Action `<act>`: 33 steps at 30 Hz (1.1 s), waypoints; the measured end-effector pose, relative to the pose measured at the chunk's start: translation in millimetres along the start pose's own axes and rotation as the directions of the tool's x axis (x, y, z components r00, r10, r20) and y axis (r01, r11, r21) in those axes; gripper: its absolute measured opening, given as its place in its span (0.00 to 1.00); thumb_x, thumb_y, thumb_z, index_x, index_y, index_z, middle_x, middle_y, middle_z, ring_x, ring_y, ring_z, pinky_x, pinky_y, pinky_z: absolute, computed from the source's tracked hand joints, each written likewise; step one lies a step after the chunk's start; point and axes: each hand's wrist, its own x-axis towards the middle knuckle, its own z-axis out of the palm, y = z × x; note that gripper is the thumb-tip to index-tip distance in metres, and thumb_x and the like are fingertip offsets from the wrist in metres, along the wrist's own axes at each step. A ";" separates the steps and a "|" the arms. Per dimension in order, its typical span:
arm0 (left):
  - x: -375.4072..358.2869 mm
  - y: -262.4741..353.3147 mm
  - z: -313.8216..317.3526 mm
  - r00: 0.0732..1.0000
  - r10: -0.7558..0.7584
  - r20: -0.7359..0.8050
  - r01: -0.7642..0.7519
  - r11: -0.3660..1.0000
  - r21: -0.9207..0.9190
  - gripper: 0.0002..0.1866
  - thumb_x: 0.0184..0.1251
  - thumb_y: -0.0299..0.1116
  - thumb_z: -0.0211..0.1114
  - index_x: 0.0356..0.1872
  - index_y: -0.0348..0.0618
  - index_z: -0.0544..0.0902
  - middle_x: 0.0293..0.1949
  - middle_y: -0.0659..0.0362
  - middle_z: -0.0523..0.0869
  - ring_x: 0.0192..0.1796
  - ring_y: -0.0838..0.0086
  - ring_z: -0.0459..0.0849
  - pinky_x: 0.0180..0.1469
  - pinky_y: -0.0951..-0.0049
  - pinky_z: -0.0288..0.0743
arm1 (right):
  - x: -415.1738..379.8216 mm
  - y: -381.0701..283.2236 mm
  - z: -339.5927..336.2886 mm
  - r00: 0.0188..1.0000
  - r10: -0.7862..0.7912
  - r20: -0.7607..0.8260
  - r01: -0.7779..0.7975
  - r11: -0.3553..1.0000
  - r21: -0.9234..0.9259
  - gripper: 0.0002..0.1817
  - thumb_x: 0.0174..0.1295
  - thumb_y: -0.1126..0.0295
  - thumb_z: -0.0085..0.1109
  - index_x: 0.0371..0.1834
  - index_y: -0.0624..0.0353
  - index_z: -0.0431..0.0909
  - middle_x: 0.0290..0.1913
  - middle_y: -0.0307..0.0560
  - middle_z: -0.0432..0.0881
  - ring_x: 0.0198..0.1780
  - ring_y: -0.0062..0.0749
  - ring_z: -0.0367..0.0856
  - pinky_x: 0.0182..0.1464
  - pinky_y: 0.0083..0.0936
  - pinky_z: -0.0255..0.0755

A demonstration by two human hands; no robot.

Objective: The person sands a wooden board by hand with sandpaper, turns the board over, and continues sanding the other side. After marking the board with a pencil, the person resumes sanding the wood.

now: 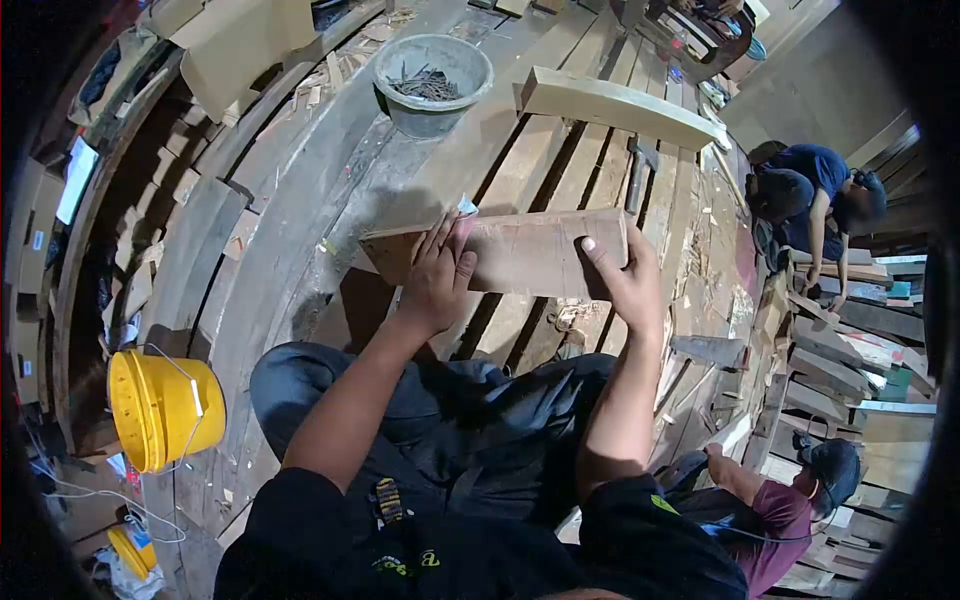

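Note:
A thick, reddish-brown wooden block (530, 250) is held level above my lap between both hands. My left hand (437, 275) grips its left part, with fingers laid over the upper edge and thumb on the near face. At the other end my right hand (628, 280) clasps the block, thumb pressed on the face and fingers behind the end, partly hidden. A small pale scrap (467, 205) sticks up by the left fingertips. Beyond the right hand, a hammer-like tool (640, 175) with a metal head lies on the slatted planks (600, 180).
A grey bucket (425, 122) holding dark nail-like pieces stands ahead. Across the planks lies a long, pale beam (615, 105). To my left is a yellow bucket (165, 410). A flat-bladed tool (708, 350) lies right. Two people (815, 185) (790, 510) work near stacked wood.

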 end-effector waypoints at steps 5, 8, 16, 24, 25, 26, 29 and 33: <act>2.4 -2.0 3.9 1.000 0.002 -0.022 -0.004 0.997 -0.082 0.28 0.78 0.40 0.47 0.68 0.26 0.63 0.70 0.36 0.63 0.74 0.46 0.60 0.76 0.55 0.51 | 2.7 7.2 -1.6 1.000 -0.021 -0.005 0.021 1.000 0.011 0.22 0.60 0.62 0.69 0.50 0.69 0.79 0.41 0.52 0.86 0.43 0.29 0.83 0.49 0.28 0.75; -0.1 2.6 1.2 1.000 0.010 -0.018 -0.011 0.997 -0.079 0.28 0.78 0.38 0.48 0.67 0.22 0.62 0.70 0.33 0.62 0.73 0.43 0.60 0.76 0.55 0.51 | 1.0 7.1 -0.6 1.000 0.004 0.004 -0.004 1.000 -0.007 0.22 0.60 0.62 0.70 0.50 0.68 0.79 0.41 0.52 0.85 0.43 0.29 0.82 0.48 0.28 0.75; 3.7 7.3 -5.6 1.000 -0.002 0.023 0.004 0.995 -0.096 0.29 0.78 0.40 0.47 0.68 0.23 0.61 0.71 0.36 0.61 0.75 0.45 0.58 0.76 0.57 0.50 | 2.4 4.2 0.3 1.000 -0.020 0.011 0.020 1.000 -0.006 0.22 0.61 0.64 0.68 0.51 0.70 0.78 0.42 0.50 0.85 0.44 0.28 0.82 0.49 0.27 0.75; 3.7 1.6 1.6 0.995 0.057 -0.079 -0.062 0.996 -0.057 0.27 0.77 0.39 0.47 0.68 0.28 0.65 0.69 0.37 0.66 0.73 0.46 0.61 0.75 0.55 0.53 | 1.8 1.3 -1.9 1.000 0.010 0.021 -0.010 0.999 -0.036 0.20 0.60 0.66 0.68 0.49 0.69 0.78 0.41 0.51 0.85 0.44 0.28 0.82 0.48 0.27 0.75; 1.7 3.2 -0.2 1.000 0.010 -0.025 -0.011 0.998 -0.066 0.28 0.78 0.40 0.46 0.69 0.27 0.63 0.70 0.37 0.63 0.74 0.46 0.59 0.76 0.56 0.51 | 2.2 -1.8 0.3 0.998 -0.060 0.000 0.060 0.998 -0.029 0.19 0.60 0.65 0.68 0.48 0.69 0.78 0.39 0.50 0.84 0.43 0.28 0.82 0.48 0.27 0.75; 1.2 4.3 -0.9 0.999 -0.039 0.030 0.041 0.996 -0.075 0.29 0.78 0.41 0.46 0.69 0.26 0.61 0.71 0.37 0.61 0.75 0.46 0.58 0.77 0.57 0.49 | 1.8 -2.1 1.1 0.998 -0.068 -0.001 0.068 0.998 -0.006 0.20 0.60 0.64 0.69 0.48 0.69 0.78 0.38 0.50 0.84 0.42 0.29 0.82 0.48 0.28 0.75; -0.4 -4.8 7.6 1.000 -0.006 -0.016 0.005 0.999 -0.052 0.29 0.78 0.41 0.46 0.70 0.28 0.61 0.71 0.37 0.61 0.74 0.46 0.58 0.77 0.57 0.49 | 1.3 -1.8 1.5 0.999 -0.054 0.005 0.054 0.998 -0.038 0.20 0.60 0.64 0.68 0.48 0.69 0.79 0.40 0.51 0.85 0.42 0.30 0.82 0.48 0.27 0.75; -3.9 -3.0 7.2 0.999 -0.019 -0.035 0.017 0.998 -0.061 0.28 0.79 0.41 0.46 0.71 0.32 0.61 0.71 0.37 0.62 0.74 0.46 0.59 0.76 0.57 0.50 | -0.4 -7.7 3.2 0.997 -0.071 0.013 0.071 0.997 -0.014 0.19 0.59 0.67 0.68 0.49 0.68 0.79 0.40 0.51 0.85 0.43 0.29 0.83 0.48 0.28 0.75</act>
